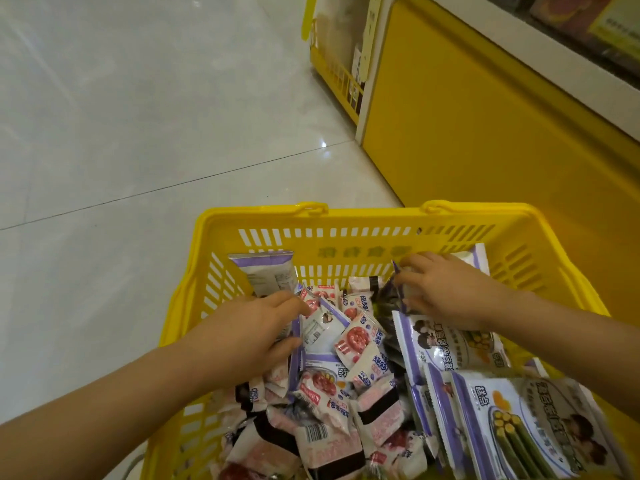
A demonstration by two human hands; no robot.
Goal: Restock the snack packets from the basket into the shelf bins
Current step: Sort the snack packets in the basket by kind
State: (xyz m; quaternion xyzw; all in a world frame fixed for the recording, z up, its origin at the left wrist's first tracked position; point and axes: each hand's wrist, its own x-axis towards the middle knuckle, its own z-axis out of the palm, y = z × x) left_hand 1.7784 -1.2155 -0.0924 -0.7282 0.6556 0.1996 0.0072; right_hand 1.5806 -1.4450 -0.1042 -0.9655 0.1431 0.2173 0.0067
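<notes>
I see two bare forearms (104, 403), uncovered all the way to the frame edge. Left hand (256, 327) bare, right hand (446, 292) bare. Fingers (294, 303) short, slim, rounded at the tips.

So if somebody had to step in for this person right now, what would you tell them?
Left hand: grips a purple-edged packet at the basket's left side.
Right hand: pinches a dark packet near the far wall.
The yellow basket stands beside the yellow shelf unit, piled with small pink packets in the middle and larger purple packets on the right.
Done: nothing visibly shelved.
Left: lift both packets out, bin them, then empty the rest.
</notes>
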